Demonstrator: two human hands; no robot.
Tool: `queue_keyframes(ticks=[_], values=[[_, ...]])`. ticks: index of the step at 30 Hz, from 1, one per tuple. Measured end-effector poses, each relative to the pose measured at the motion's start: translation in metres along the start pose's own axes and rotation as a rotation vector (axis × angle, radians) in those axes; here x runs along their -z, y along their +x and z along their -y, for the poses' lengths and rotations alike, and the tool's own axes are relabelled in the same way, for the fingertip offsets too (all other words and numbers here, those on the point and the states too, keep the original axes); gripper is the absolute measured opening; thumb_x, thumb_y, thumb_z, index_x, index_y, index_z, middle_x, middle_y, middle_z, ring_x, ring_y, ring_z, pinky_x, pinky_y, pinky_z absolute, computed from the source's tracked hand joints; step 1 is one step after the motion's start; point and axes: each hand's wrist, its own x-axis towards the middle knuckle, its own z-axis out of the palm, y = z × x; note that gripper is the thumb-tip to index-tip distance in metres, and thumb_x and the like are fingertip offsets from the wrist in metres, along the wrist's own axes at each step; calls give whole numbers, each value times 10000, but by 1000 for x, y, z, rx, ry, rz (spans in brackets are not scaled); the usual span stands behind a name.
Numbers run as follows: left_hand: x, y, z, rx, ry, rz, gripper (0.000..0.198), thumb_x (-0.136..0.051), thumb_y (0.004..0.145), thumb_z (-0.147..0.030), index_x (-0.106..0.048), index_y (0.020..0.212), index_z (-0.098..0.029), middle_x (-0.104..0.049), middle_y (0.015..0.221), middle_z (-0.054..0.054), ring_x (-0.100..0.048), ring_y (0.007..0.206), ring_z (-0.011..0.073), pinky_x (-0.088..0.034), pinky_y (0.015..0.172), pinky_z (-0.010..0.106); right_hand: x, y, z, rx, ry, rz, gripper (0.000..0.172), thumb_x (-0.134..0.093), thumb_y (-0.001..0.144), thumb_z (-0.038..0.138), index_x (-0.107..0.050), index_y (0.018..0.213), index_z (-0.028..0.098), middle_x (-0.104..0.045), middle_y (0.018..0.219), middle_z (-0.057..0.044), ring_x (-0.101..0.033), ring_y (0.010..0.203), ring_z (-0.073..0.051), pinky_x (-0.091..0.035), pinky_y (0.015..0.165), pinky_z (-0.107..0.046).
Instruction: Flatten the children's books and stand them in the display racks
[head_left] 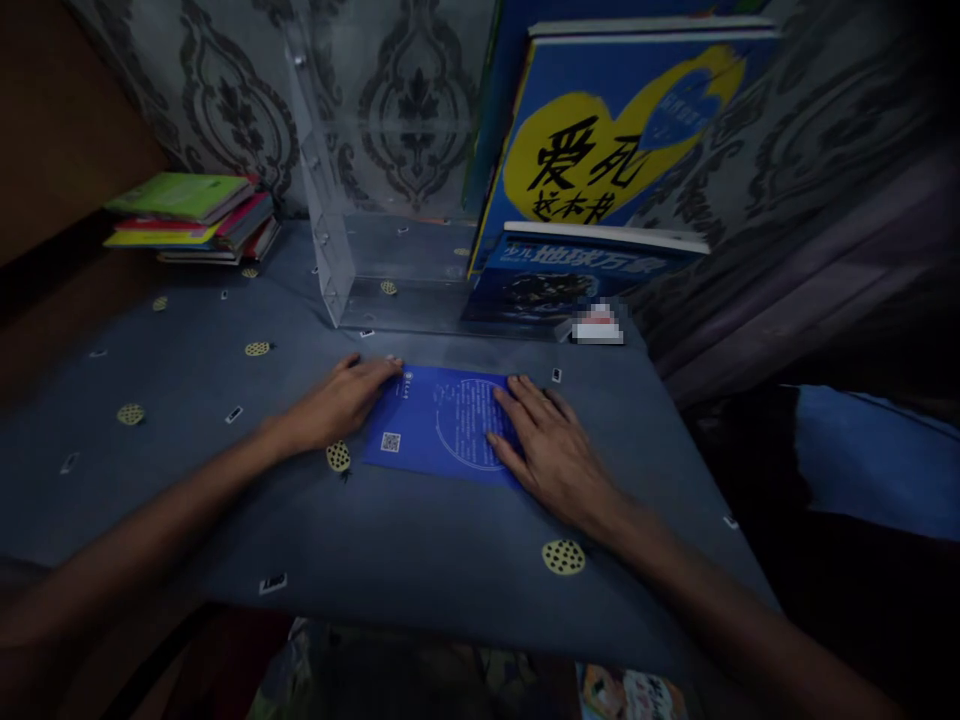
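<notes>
A blue printed leaflet (409, 420) lies on the cloth-covered table, with white text, a circle outline and a QR code on its face. My left hand (341, 400) is at its upper left corner, fingers bunched together over the edge; the fingertips are slightly blurred. Over the right edge rests my right hand (555, 450), palm down with fingers stretched out on the leaflet, holding nothing.
Behind the leaflet stands a clear acrylic rack (330, 230) with a large blue book (517, 170) and a smaller blue book (540, 290) at its right. A stack of books (187, 215) lies at the back left. The patterned tablecloth (420, 570) ends near me.
</notes>
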Motion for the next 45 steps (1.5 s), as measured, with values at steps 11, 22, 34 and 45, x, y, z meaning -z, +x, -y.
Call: queue_keyframes(ticks=[11,22,34,45], values=[[-7,-2,10,-26,-66,-13,482,-309,1032,-210,-370,1509,-171,-506,1557,138,-447,1469,209,-247,1253,528,3,66,83,320,106,144,440,-478,1054,339,-572,1446,165,-517,1537,-191,-396,1494,-347,-255,1218,-676],[-11,-5,14,-38,-71,-37,503,-305,1040,-192,-347,1541,-220,-507,1563,101,-444,1472,213,-216,1259,544,3,26,91,382,279,160,362,-540,1037,275,-637,1384,311,-507,1555,-128,-394,1503,-302,-343,1197,-632],[-7,-3,13,-84,39,-35,444,-302,1047,-245,-505,1438,-191,-532,1543,113,-461,1463,235,-316,1220,552,12,13,-12,29,315,77,470,-376,1080,396,-507,1489,206,-526,1548,-128,-433,1483,-273,-274,1236,-623],[-27,56,-52,-298,149,77,459,-277,1087,-313,-490,1461,-155,-545,1523,151,-402,1500,275,-283,1220,603,17,13,-44,-81,633,-58,541,-283,1086,478,-420,1542,222,-672,1388,-96,-558,1374,-226,-383,1193,-521]])
